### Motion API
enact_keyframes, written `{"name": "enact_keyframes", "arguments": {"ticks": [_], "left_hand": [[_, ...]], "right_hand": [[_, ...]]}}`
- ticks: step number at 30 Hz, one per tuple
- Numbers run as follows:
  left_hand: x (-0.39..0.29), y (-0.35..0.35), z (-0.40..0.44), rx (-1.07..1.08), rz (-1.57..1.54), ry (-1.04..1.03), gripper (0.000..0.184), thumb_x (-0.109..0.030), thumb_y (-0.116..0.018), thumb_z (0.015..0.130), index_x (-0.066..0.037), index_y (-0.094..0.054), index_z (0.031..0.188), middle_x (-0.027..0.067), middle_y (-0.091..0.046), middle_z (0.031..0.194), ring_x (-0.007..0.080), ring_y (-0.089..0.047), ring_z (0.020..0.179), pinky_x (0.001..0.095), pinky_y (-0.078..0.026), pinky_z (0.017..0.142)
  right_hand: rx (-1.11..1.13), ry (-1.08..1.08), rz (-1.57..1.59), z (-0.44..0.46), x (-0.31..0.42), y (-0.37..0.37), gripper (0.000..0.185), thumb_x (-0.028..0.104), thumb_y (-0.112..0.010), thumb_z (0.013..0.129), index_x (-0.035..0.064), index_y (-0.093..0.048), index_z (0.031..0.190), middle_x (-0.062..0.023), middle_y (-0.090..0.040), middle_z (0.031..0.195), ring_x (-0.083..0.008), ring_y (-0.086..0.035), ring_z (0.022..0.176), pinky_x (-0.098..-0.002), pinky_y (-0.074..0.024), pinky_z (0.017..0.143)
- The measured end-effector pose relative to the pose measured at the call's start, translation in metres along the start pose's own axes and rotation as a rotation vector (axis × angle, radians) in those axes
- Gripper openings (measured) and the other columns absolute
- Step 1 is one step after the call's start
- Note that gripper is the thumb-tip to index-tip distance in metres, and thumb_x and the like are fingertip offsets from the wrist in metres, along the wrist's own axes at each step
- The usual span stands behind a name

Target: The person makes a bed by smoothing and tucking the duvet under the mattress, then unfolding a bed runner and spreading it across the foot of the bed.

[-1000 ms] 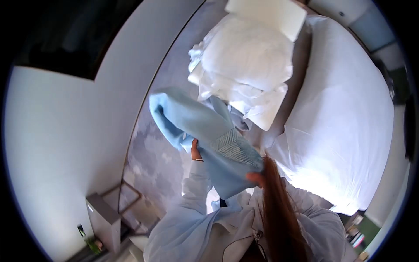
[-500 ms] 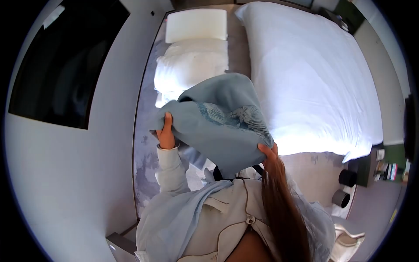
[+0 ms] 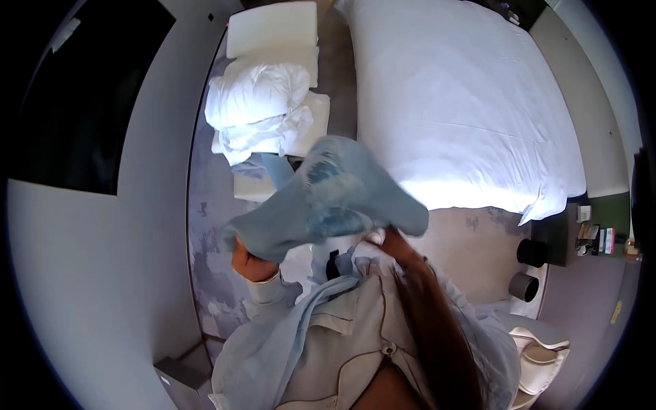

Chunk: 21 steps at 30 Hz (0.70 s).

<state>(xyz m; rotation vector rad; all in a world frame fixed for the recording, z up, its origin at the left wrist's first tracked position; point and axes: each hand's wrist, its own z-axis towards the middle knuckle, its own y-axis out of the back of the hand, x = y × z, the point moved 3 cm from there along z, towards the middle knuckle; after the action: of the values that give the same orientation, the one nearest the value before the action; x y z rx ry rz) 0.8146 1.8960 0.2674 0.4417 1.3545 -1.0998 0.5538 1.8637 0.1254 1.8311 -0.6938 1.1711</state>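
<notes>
A blue-grey cloth garment (image 3: 328, 195) with a textured, lighter patterned area hangs in the air in front of my body, blurred by motion. At its left end, my left hand (image 3: 253, 262) has its fingers closed on the fabric. My right hand (image 3: 400, 247) is at the lower right edge of the garment, gripping it, with its fingers mostly hidden by the cloth. Beyond the garment, a crumpled white bundle of bedding (image 3: 256, 102) rests on white cushions (image 3: 273, 31) at the upper left.
A large bed with white bedding (image 3: 465, 109) fills the upper right. A dark screen (image 3: 82, 89) is on the left wall. Two dark bins (image 3: 524, 287) and a cream bag (image 3: 543, 362) stand at the right. A grey cabinet (image 3: 181, 383) is at the lower left.
The garment has been swung and spread sideways, its far part now bunched near the middle. My left hand has moved lower and left. The view has turned, showing more of the bed and bins.
</notes>
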Motion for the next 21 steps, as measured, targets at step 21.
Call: {"name": "enact_keyframes", "arguments": {"ticks": [21], "left_hand": [[0.043,0.086,0.0,0.12,-0.166,0.397,0.037,-0.024,-0.042,0.086,0.002,-0.04,0.113,0.0093,-0.05,0.105,0.0186,-0.048,0.095,0.0315,-0.037,0.082]], "right_hand": [[-0.207,-0.185,0.423,0.022,0.004,-0.09,0.033,0.034,-0.047,0.084,0.0027,-0.055,0.091,-0.0006,-0.054,0.077,-0.0075,-0.047,0.071,-0.0232,-0.0406,0.062]]}}
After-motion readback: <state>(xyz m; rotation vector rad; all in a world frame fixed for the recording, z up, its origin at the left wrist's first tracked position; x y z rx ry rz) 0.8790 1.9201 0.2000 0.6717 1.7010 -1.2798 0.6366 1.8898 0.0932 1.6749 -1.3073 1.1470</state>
